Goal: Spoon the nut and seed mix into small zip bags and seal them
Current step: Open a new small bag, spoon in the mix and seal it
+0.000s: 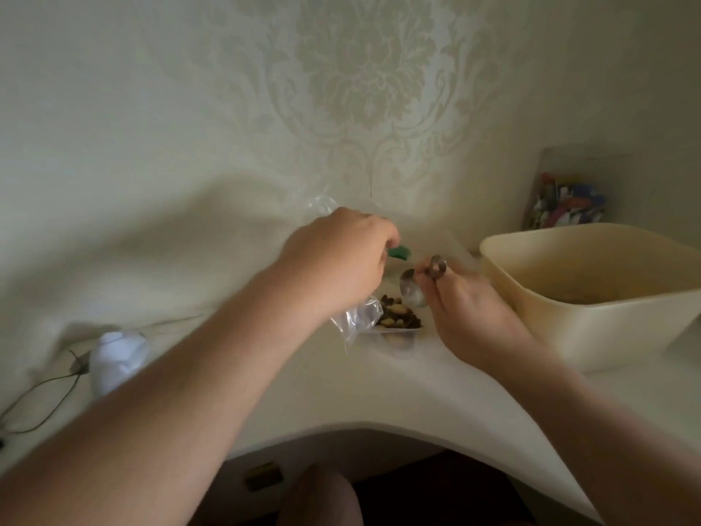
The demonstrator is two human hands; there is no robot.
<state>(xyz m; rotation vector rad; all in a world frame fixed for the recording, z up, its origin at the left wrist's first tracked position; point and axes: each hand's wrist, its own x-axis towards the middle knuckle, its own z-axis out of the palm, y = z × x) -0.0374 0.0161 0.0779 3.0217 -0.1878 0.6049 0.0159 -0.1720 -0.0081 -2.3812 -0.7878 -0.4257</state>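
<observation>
Left hand pinches a clear bag by its green strip; right hand grips a spoon over the mix, beside the tub at the desk's back edge.

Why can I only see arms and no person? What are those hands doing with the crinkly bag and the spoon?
The camera sits on the person's head and looks down, so you see just their two arms, as if through their own eyes. There is only this one picture.

The left hand pinches the top of a small clear zip bag with a green seal strip. The bag already has some nut and seed mix at the bottom and rests on the pale counter.

The right hand holds a metal spoon right by the bag's opening. Its fingers curl round the handle.

To the right stands a big cream tub; what's inside is hard to see. Behind it is a clear bag of colourful bits. At the left lie something white and a thin cable.
</observation>
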